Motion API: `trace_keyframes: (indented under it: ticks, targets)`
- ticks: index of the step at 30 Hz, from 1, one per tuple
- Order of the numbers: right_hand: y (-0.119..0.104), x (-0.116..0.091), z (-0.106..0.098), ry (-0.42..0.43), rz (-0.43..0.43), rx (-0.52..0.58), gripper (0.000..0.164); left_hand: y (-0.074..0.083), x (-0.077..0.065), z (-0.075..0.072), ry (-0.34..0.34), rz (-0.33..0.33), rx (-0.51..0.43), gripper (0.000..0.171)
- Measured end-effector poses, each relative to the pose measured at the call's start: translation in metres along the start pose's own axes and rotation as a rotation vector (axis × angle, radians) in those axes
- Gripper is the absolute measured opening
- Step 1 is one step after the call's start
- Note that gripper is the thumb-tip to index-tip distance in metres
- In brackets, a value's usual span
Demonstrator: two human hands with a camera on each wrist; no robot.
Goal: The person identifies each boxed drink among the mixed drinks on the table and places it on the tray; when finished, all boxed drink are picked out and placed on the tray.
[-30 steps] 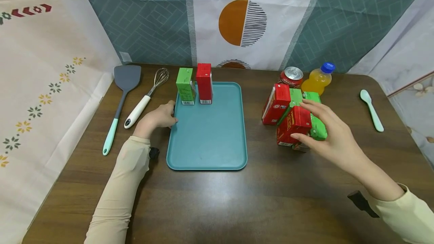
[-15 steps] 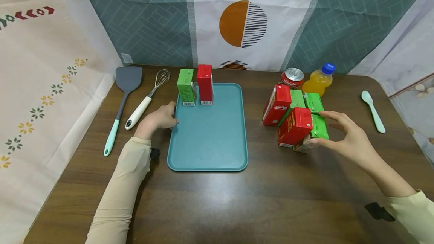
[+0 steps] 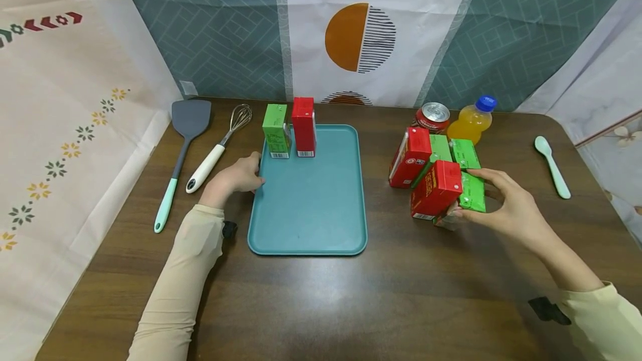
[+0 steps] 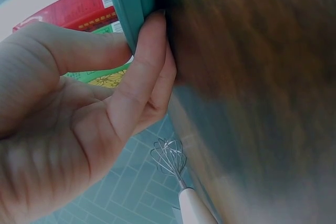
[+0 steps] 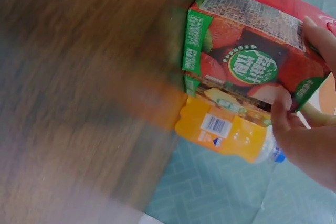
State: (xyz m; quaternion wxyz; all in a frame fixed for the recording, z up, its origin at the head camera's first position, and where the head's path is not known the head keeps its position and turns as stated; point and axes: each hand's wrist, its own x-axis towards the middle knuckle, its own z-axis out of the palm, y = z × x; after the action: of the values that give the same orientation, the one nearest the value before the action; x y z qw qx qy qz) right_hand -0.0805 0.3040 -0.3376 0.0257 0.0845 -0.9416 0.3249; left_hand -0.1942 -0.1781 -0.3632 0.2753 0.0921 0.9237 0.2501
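Note:
At the teal tray's [image 3: 311, 199] left edge, my left hand [image 3: 236, 176] pinches the rim between thumb and fingers, as the left wrist view shows up close. A green juice carton [image 3: 276, 133] and a red one [image 3: 304, 127] stand upright at the tray's back left. My right hand [image 3: 516, 205] holds the near-right carton [image 3: 472, 191] of a cluster, thumb on one side and fingers on the other. In the right wrist view this juice carton [image 5: 252, 64] has a green top and strawberry pictures. A red carton [image 3: 436, 189] stands directly left of it.
Behind the held carton are another green one [image 3: 464, 153], a red one [image 3: 411, 157], a soda can [image 3: 432, 117] and an orange drink bottle [image 3: 470, 123]. A spatula [image 3: 185, 132] and whisk [image 3: 215, 155] lie left; a pale green spoon [image 3: 551, 167] lies far right.
My right hand has shifted right, from over the front red carton to the green-topped carton beside it, and its fingers have closed in on that carton. My left hand stays at the tray rim.

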Motion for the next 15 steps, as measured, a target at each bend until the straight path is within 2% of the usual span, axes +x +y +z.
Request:
trace_keyframes:
  ticks: [3,8,11,15]
  targets:
    - [-0.001,-0.002,0.002,0.005,0.020,-0.020,0.078,0.000,-0.001,0.001,0.003,-0.001,-0.005,0.067]
    - [0.003,-0.004,0.009,-0.016,0.014,0.034,0.085,-0.001,-0.001,0.001,-0.002,-0.010,-0.016,0.068]
    - [0.006,-0.009,0.014,0.026,-0.017,0.078,0.091,-0.002,0.000,0.001,-0.003,-0.008,-0.010,0.068]
    - [0.001,-0.013,0.015,0.106,-0.020,0.065,0.088,-0.002,0.001,0.000,0.004,0.001,-0.004,0.068]
